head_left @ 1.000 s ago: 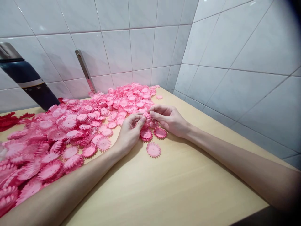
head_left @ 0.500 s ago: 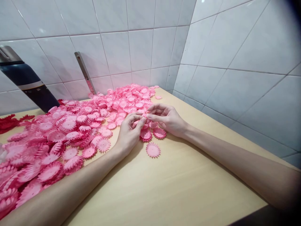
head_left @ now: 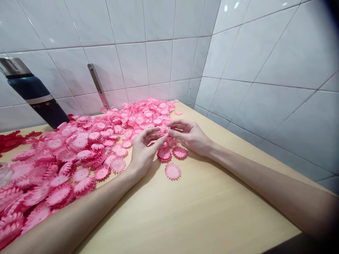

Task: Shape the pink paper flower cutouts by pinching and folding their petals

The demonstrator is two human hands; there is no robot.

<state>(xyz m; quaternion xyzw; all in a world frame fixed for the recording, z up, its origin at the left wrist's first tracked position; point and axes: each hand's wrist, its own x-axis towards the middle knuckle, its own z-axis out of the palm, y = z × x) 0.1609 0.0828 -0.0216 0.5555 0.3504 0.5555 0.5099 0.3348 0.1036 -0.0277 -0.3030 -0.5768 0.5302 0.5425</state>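
Between my two hands, a small pink disc with a petal-like toothed edge (head_left: 164,131) is held up above the table. My right hand (head_left: 189,135) pinches its right edge between thumb and forefinger. At its left edge are the thumb and forefinger of my left hand (head_left: 144,150), which appear closed on it. Just below the hands lie a darker-edged pink disc (head_left: 164,154), a similar disc beside it (head_left: 179,152), and a paler one nearer me (head_left: 172,171).
A large heap of pink toothed discs (head_left: 79,141) spreads along the left and back of the wooden table (head_left: 201,208). Dark red pieces (head_left: 12,139) lie at the far left. A dark blue bottle (head_left: 39,98) and a metal bracket (head_left: 97,84) stand by the tiled wall (head_left: 132,63).
My left thumb and forefinger have spread slightly apart and the held disc now shows its face between the hands. The view has tilted up a little.
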